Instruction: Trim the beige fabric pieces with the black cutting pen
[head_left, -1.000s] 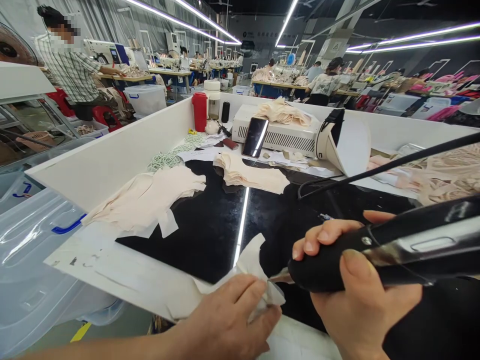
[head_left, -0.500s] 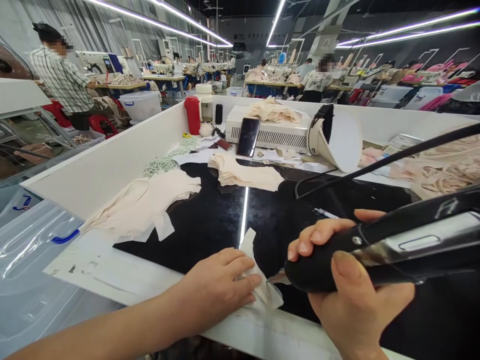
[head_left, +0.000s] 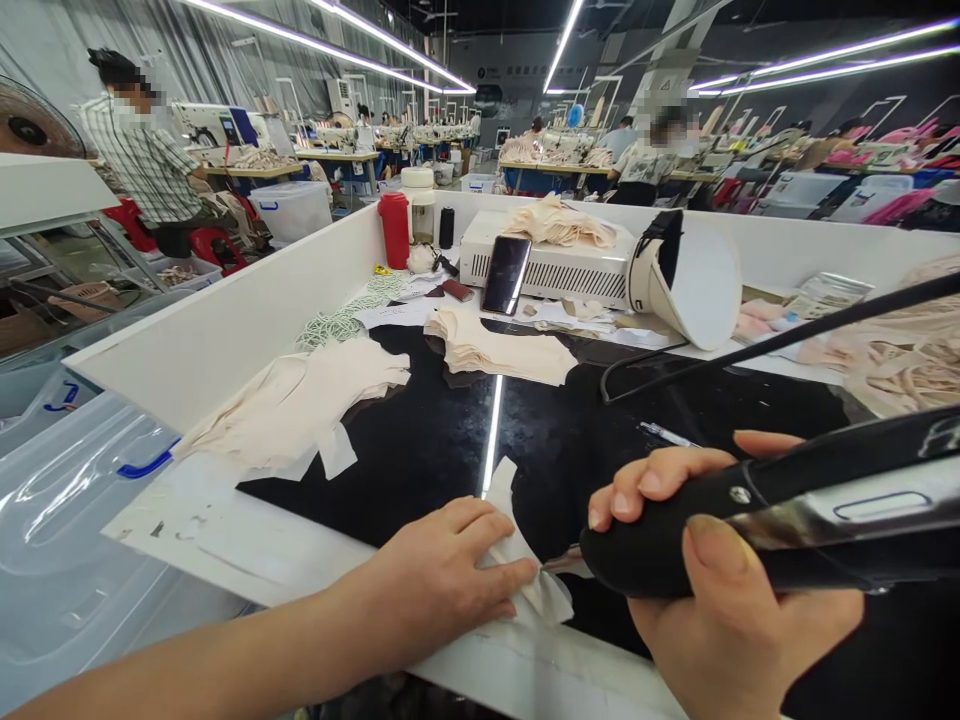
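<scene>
The black surface [head_left: 420, 440] carries stacks of beige fabric pieces [head_left: 292, 405] at left. Since a second ago the left hand [head_left: 442, 580] has slid forward and flattened: its fingers now press the small white fabric piece [head_left: 525, 570] down near the front edge instead of pinching it. That suggests the piece is now steadied for the tool. The right hand [head_left: 720, 600], fingers wrapped tight, holds the black handheld cutter [head_left: 787, 525]; its long axis runs right to left, tip [head_left: 559, 563] pointing left at the piece.
</scene>
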